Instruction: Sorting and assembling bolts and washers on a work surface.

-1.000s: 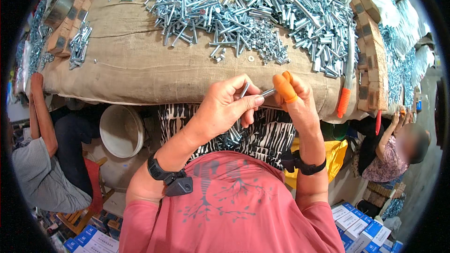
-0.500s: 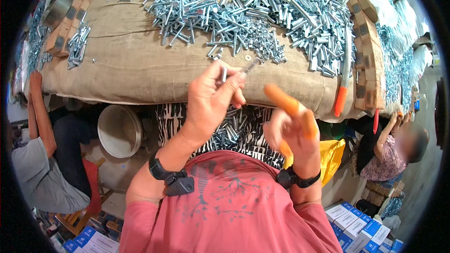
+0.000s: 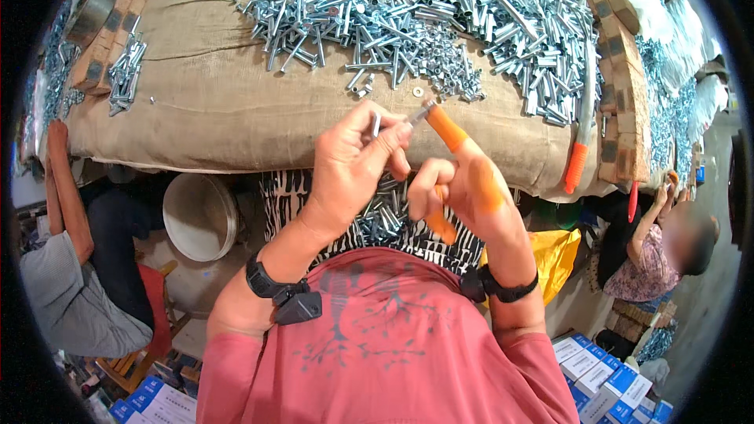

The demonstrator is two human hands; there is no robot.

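Observation:
My left hand (image 3: 345, 165) is closed, thumb and fingers pinching a thin metal bolt (image 3: 419, 114) that points up and to the right. A short metal tube (image 3: 376, 123) sticks up between the fingers of the same hand. My right hand (image 3: 471, 184) wears orange finger covers. Its index finger is stretched out, the tip touching the far end of the bolt; the other fingers are bent and apart from it. Whether a small nut sits at that end is too small to tell. More metal pieces (image 3: 385, 216) lie in my lap below the hands.
A heap of bolts and tubes (image 3: 440, 8), with small nuts (image 3: 448, 63) at its near edge, covers the cloth-topped table (image 3: 212, 110). An orange-handled tool (image 3: 577, 165) lies right, beside wooden blocks (image 3: 616, 94). A white bucket (image 3: 200, 216) stands left. Other people sit at both sides.
My right hand has moved up and left, its index finger now reaching the bolt's end. My left hand stays nearly still with the same bolt and tube.

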